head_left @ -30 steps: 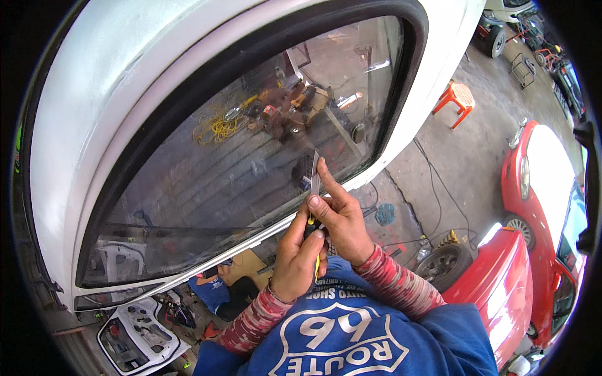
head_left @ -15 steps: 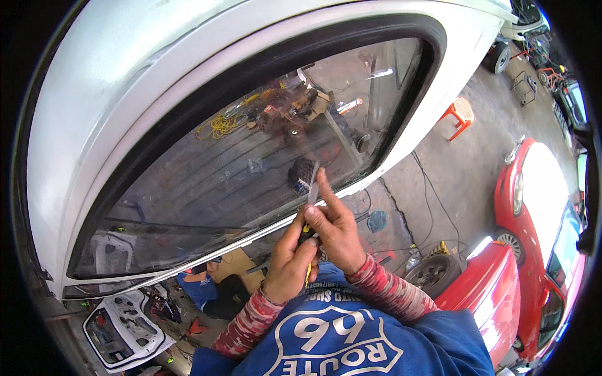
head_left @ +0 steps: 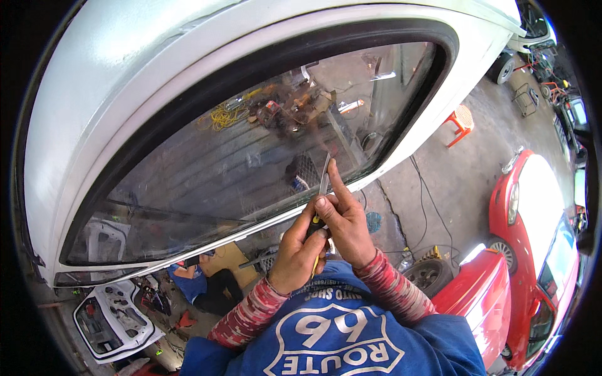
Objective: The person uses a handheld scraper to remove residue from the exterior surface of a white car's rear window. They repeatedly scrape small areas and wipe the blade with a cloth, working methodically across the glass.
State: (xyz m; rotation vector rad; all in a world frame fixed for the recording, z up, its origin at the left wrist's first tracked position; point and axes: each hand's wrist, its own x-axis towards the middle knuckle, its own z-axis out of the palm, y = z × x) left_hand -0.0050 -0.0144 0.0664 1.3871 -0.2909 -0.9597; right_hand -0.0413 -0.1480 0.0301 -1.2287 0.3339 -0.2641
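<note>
My left hand [head_left: 296, 255] is closed round the black-and-yellow handle of what looks like a utility knife [head_left: 325, 179]. Its long, thin silver blade points up and away from me. With thumb and fingers, my right hand [head_left: 348, 229] grips the same knife where blade meets handle, its index finger stretched along the blade. Both hands meet in front of my chest, near the lower edge of a large side window [head_left: 207, 175]. A thick black rubber seal [head_left: 269, 45] frames that glass in a white vehicle body [head_left: 94, 106]. My fingers partly hide the handle.
On the right are a red car [head_left: 520, 207], a red body panel [head_left: 470, 294], a loose wheel [head_left: 429, 276] and cables on the concrete. An orange stool [head_left: 461, 125] stands beyond. At lower left, another person [head_left: 210, 289] is near a white door [head_left: 116, 319].
Both hands and the knife have shifted slightly right, and the blade tip sits higher against the window. The view has moved a little. My grip looks much the same.
</note>
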